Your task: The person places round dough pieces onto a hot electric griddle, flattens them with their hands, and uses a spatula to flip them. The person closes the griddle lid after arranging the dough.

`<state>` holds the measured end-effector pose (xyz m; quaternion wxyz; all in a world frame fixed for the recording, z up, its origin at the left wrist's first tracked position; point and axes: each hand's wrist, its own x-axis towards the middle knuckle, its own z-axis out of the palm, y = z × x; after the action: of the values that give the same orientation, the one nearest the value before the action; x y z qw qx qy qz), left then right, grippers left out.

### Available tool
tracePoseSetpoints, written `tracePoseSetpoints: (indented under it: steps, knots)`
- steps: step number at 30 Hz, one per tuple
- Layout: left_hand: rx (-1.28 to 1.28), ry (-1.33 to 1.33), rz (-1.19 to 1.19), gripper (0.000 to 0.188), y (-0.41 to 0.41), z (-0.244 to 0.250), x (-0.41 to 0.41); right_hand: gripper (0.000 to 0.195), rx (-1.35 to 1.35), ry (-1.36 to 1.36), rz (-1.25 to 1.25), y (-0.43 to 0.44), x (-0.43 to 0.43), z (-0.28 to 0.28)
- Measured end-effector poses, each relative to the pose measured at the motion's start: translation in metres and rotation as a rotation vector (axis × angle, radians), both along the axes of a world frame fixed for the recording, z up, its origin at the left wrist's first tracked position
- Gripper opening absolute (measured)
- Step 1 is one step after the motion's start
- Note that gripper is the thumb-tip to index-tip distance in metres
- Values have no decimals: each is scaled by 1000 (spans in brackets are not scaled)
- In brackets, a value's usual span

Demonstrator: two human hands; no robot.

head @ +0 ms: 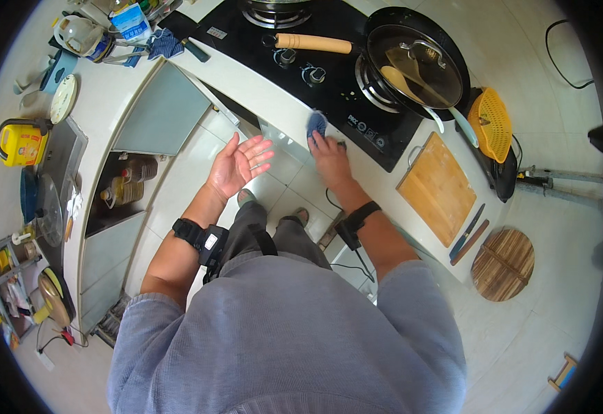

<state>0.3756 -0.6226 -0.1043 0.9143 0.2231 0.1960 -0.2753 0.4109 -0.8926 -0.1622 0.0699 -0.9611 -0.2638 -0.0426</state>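
Observation:
My right hand (pixel 331 158) holds a blue cloth (pixel 316 123) at the front edge of the white counter (pixel 281 98), beside the black gas hob (pixel 332 83). Small pale bits lie on the hob glass near the right burner. My left hand (pixel 242 161) is raised palm up over the floor, fingers apart, with nothing in it. On the right burner sits a black wok (pixel 459 57) with a glass lid (pixel 425 46); a wooden spatula (pixel 396 82) and pale-handled utensils lie at it. The wok's wooden handle (pixel 314 43) reaches left over the hob.
Right of the hob lie a wooden cutting board (pixel 436 189), a knife (pixel 467 232), a brown strip (pixel 470 242) and a yellow basket (pixel 492 124). A green-handled tool (pixel 196 50) lies by the hob's left corner. A cabinet door (pixel 162 114) is at the left counter.

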Motion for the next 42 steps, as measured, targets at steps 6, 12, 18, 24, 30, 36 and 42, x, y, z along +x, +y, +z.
tracePoseSetpoints:
  steps: [6,12,18,24,30,36,42]
  knots:
    - [35,-14,-15,55,-5,1,-12,40,-12,2,-220,-43,9,-9]
    - [155,-16,7,48,-9,14,-19,49,107,-73,-391,-96,43,35]
    - [234,-22,39,14,-16,10,-14,24,225,-50,-316,-95,37,66]
    - [407,-111,8,13,-34,25,-9,18,444,-128,-345,-43,11,105]
    - [498,-154,-2,38,-50,48,-9,11,253,214,-141,-24,-5,131]
    - [381,-138,67,92,-23,55,-49,72,301,358,47,-4,-23,105]
    - [427,-8,362,73,67,20,-92,58,420,608,103,55,-45,93]
